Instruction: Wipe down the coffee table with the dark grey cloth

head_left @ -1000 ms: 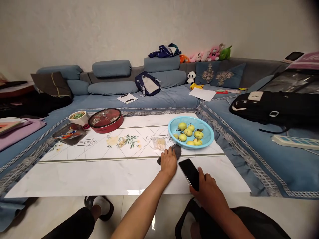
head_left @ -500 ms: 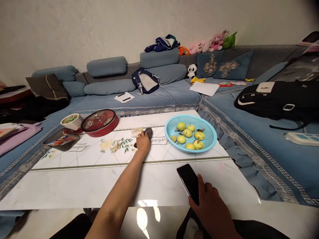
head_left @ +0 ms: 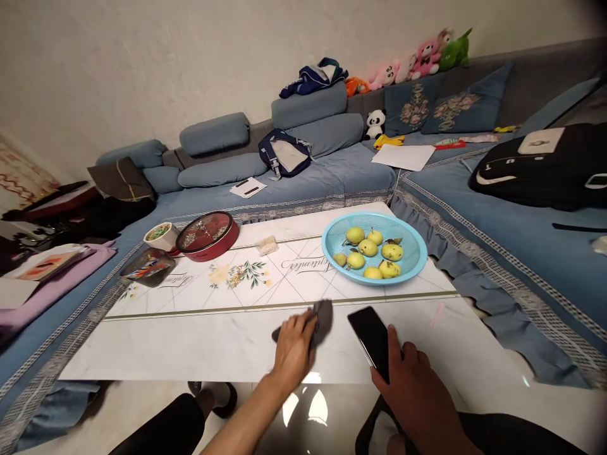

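Note:
My left hand (head_left: 294, 346) is closed around a dark grey object (head_left: 324, 318) low over the near part of the white table (head_left: 190, 347). The object has a rounded, blurred end on the right, and a dark tip shows left of my fingers; its kind is unclear. My right hand (head_left: 417, 385) grips a black smartphone (head_left: 372, 341) by its lower right side at the table's front edge, its dark screen facing up. Behind the phone stands a light blue plastic basket (head_left: 422, 256) with several yellow-green pears (head_left: 368, 247). A small pale packet (head_left: 266, 245) lies further back.
A round dark red box (head_left: 208, 237), a potted succulent (head_left: 162, 236) and a dark clear tray (head_left: 148, 266) of colourful small items stand at the table's left. A blue sofa (head_left: 327, 170) wraps the far and right sides, with a backpack (head_left: 286, 153), papers and plush toys.
My left hand has drawn back from beside the pale packet toward the near edge, bringing the dark grey object along. The packet stays behind. My right hand still holds the smartphone; the view has tilted.

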Available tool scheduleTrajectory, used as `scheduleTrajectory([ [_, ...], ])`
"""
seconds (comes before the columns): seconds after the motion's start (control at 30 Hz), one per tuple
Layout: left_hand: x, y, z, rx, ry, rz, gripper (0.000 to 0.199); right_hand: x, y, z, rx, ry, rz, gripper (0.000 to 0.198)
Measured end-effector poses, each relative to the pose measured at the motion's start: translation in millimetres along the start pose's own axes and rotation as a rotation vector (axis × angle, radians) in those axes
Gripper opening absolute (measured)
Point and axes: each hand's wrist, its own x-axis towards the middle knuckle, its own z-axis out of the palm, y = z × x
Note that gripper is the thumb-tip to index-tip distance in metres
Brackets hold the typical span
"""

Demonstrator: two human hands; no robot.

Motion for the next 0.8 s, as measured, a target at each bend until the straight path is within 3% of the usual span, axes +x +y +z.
scheduleTrajectory([
  [0.07, -28.9, -11.2, -2.5, -0.016, -0.029, 0.024, 0.089, -0.5, 1.0, 4.2, 0.004, 0.009, -0.017, 0.073],
  [0.13, -21.5, -30.1, -14.7, 0.026, -0.020, -0.086, 0.083, -1.0, 1.8, 6.8, 0.005, 0.016, -0.017, 0.073],
  [0.27, 58.6, -47.1, -42.9, 0.083, 0.066, -0.414, 0.060, -2.2, 3.2, 5.3, 0.007, 0.030, -0.031, 0.073],
  [0.37, 90.8, -20.8, -42.4, 0.040, 0.069, -0.376, 0.051, -2.6, 5.3, 3.1, 0.015, 0.013, -0.075, 0.072],
  [0.43, 73.3, 6.9, -28.0, -0.001, 0.043, -0.259, 0.048, -2.6, 7.3, 4.9, 0.007, 0.007, -0.068, 0.072],
  [0.5, 31.0, 27.5, -8.1, -0.068, 0.036, -0.111, 0.053, -2.5, 9.2, 9.4, -0.002, -0.003, -0.053, 0.073],
  [0.57, -17.2, 28.6, 7.0, -0.144, 0.050, 0.000, 0.063, -2.7, 10.7, 14.7, 0.002, -0.010, -0.050, 0.073],
  [0.67, -55.1, -12.0, 0.5, -0.165, 0.046, -0.010, 0.071, -2.8, 10.9, 17.9, 0.012, 0.002, -0.054, 0.074],
  [0.8, -17.8, -89.1, -49.3, -0.038, 0.075, -0.306, 0.064, -2.6, 6.7, 8.9, -0.019, 0.010, -0.063, 0.073],
])
